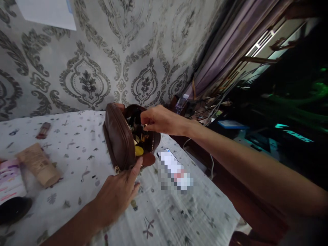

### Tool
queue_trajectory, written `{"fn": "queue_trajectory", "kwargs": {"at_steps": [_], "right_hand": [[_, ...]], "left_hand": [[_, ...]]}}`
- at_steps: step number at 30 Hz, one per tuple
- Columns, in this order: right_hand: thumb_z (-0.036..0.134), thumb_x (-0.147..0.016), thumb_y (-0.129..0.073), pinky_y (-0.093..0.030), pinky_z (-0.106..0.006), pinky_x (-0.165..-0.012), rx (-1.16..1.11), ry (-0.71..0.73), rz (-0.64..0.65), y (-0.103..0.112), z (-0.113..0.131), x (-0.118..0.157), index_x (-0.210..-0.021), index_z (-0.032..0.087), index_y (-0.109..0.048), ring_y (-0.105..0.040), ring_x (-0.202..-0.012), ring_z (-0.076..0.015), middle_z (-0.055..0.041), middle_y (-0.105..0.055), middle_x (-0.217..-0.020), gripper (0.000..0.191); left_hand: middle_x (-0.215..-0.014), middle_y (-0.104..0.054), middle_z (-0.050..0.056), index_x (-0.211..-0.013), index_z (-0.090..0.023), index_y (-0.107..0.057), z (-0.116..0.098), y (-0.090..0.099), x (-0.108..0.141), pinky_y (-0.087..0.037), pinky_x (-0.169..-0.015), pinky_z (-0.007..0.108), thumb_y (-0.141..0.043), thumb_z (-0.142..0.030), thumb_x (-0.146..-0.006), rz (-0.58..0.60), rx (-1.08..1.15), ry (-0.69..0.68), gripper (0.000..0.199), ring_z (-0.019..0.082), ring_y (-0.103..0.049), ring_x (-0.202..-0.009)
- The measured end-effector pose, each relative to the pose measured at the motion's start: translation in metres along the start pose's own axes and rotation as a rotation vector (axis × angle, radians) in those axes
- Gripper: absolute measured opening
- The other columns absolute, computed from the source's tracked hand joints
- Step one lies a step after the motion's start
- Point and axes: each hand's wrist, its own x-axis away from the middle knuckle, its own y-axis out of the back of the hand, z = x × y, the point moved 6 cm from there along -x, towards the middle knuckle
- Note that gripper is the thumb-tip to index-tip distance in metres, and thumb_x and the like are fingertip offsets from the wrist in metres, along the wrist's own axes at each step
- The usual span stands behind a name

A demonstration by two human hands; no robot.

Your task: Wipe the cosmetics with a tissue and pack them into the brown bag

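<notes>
A brown leather-look cosmetic bag (116, 136) stands unzipped on the patterned cloth, with several small items inside. Among these a round yellow item (139, 151) shows near the front. My left hand (116, 188) holds the bag's near end, its index finger stretched onto the edge by a brown flap (148, 159) and the thumb apart; its other fingers are mostly hidden. Over the opening, my right hand (160, 119) has its fingers curled together at the far right rim. Whatever lies between those fingertips is too small and dark to name.
A phone (174, 169) with a lit, blurred screen lies right of the bag. To the left are a beige tube (38, 164), a small reddish item (43, 130) and a black oval object (15, 209). A plastic bottle (182, 102) and cables stand beyond the bed's right edge.
</notes>
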Motion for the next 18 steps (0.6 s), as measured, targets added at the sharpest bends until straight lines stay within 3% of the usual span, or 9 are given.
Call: {"fn": "queue_trajectory", "kwargs": {"at_steps": [12, 18], "right_hand": [[0.003, -0.08, -0.061, -0.036, -0.024, -0.065, 0.086, 0.034, 0.263, -0.047, 0.013, -0.001, -0.089, 0.011, -0.074, -0.059, -0.074, -0.0143, -0.0062, -0.071, -0.081, 0.017], [0.004, -0.083, -0.061, -0.039, -0.026, -0.071, 0.12, 0.074, 0.26, -0.058, 0.013, -0.003, -0.095, 0.008, -0.073, -0.062, -0.087, -0.0187, -0.0125, -0.072, -0.094, 0.018]], "left_hand": [[-0.086, -0.073, 0.003, -0.155, -0.016, 0.005, -0.001, 0.003, -0.001, -0.05, -0.052, 0.027, -0.043, -0.02, -0.098, -0.064, -0.038, -0.038, 0.075, 0.02, -0.071, -0.067], [-0.09, -0.074, 0.005, -0.156, -0.017, 0.004, 0.0, 0.001, 0.0, -0.051, -0.054, 0.026, -0.042, -0.021, -0.099, -0.049, -0.038, -0.029, 0.073, 0.02, -0.072, -0.07]]}}
